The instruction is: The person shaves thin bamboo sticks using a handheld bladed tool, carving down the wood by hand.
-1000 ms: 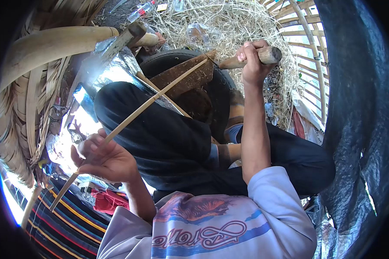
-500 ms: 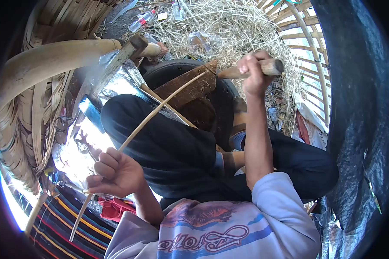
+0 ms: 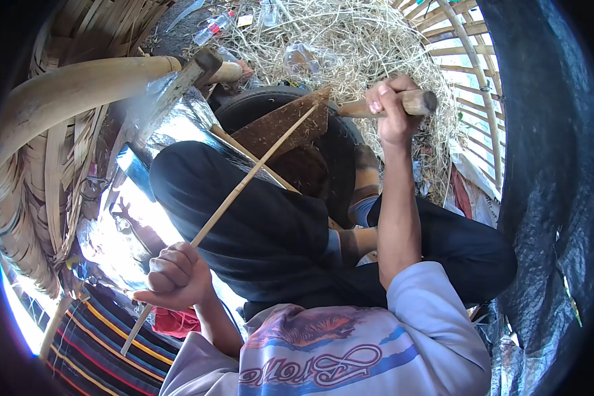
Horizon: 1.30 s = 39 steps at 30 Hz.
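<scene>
My left hand (image 3: 177, 276) is closed around a thin, pale stick (image 3: 244, 181). The stick slants up across my bent knee, and its far tip lies over a brown, rusty-looking wedge-shaped plate (image 3: 285, 127). Below my fist the stick's short lower end sticks out. In my right hand (image 3: 396, 109) is the thick wooden handle of a tool (image 3: 416, 102), its narrow end pointing left towards the stick's tip. I cannot make out a blade at that end. The plate rests over a black tyre (image 3: 247, 105) between my legs.
A second stick (image 3: 277, 177) lies behind the held one. On the left are a thick curved bamboo pole (image 3: 89, 92) and a woven wall (image 3: 23, 204). Straw (image 3: 356, 46) and plastic litter cover the ground ahead. Bamboo slats (image 3: 472, 72) and black sheeting (image 3: 541, 198) stand at right.
My left hand has moved slightly up and to the right, carrying the stick with it. The stick looks straighter now. My right hand has hardly shifted.
</scene>
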Tool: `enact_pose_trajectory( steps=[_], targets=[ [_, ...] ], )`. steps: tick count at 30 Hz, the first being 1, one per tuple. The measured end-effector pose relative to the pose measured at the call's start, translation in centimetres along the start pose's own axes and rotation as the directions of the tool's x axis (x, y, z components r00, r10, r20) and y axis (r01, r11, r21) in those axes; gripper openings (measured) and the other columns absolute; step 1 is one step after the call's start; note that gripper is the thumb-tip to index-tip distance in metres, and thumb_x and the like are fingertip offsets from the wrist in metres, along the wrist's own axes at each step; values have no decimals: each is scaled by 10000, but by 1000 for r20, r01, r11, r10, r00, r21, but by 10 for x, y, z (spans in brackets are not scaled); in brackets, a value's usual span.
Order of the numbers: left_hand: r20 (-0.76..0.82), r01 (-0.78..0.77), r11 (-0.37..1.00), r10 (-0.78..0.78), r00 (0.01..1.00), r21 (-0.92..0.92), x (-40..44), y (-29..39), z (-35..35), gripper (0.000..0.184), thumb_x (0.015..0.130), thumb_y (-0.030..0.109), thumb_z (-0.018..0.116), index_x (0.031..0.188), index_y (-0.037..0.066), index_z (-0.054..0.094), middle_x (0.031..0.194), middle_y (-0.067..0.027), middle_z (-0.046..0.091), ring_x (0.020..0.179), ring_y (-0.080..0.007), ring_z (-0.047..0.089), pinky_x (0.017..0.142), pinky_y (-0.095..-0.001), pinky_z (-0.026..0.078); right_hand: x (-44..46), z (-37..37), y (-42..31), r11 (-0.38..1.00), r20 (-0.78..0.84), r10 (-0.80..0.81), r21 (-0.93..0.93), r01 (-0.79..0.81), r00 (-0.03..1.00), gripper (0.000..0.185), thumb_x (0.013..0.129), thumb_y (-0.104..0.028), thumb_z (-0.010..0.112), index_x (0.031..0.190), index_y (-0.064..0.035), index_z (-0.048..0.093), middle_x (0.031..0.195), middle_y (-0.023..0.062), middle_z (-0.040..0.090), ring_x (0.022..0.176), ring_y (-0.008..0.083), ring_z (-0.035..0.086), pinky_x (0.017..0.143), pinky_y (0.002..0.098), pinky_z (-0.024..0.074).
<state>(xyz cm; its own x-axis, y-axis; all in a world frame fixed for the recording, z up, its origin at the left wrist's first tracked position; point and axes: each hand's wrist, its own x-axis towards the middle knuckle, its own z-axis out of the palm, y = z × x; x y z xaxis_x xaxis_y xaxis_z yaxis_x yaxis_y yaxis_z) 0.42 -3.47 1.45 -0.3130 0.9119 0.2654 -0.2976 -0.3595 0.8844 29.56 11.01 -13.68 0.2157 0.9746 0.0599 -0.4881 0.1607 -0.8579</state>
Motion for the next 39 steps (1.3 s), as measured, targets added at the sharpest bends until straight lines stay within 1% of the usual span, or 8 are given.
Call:
enact_pose_trajectory(
  steps=[12,16,19,25,27,29,31,39],
  targets=[
    [-228,28,999,-33,973,-22,-21,-2,-2,547,995,474,218,537,177,185,406,49,157,380,-57,103,431,-248,139,-9,8,2,978,107,-51,-195,71,993,176,828,-4,509,702,-76,410,570,34,462,477,95,407,464,259,362],
    [-337,1,1000,-9,941,-26,-27,-3,-7,518,1003,439,238,558,179,198,419,50,143,411,-65,76,444,-260,128,2,29,-36,988,66,-140,82,134,988,205,790,-26,582,616,-34,473,560,63,533,468,94,510,425,242,391],
    [-354,-5,1000,3,935,-4,-23,-4,-5,506,1007,424,249,565,180,202,423,53,145,414,-59,75,443,-258,128,-10,17,0,988,57,-38,-145,46,998,202,774,-8,585,599,-26,486,578,77,550,468,93,508,427,241,390],
    [-395,6,1000,1,918,17,-25,-4,-9,500,1007,413,268,570,181,197,435,53,123,420,-56,71,443,-257,125,-3,16,-6,984,100,-115,-122,127,988,208,771,28,572,585,-19,491,602,69,555,465,97,508,431,248,396],
    [-447,22,999,0,895,44,-26,-6,-9,496,1007,409,267,572,183,191,438,54,120,422,-56,69,440,-254,122,4,25,-35,991,123,-99,96,88,987,226,774,37,564,573,-17,474,611,59,546,472,107,511,443,256,408],
    [-485,18,996,28,874,89,-22,-7,-6,494,1007,408,267,574,185,185,440,58,118,424,-56,65,436,-249,120,0,23,-26,993,115,-70,97,59,991,210,757,24,578,574,-13,483,591,60,544,471,112,510,451,261,418],
    [-475,29,996,17,880,90,-23,-5,-8,492,1007,406,265,577,184,179,441,57,120,426,-57,65,435,-247,121,-9,14,7,985,50,-51,-164,59,997,177,736,23,580,582,-8,498,567,66,545,469,113,513,453,264,425],
    [-500,19,996,29,865,90,-23,-8,-9,486,1008,402,265,589,178,159,444,53,125,432,-58,76,434,-240,121,3,21,-34,996,117,-92,9,92,989,172,765,-9,591,618,-33,506,532,35,524,447,77,477,417,231,386]
  ],
)
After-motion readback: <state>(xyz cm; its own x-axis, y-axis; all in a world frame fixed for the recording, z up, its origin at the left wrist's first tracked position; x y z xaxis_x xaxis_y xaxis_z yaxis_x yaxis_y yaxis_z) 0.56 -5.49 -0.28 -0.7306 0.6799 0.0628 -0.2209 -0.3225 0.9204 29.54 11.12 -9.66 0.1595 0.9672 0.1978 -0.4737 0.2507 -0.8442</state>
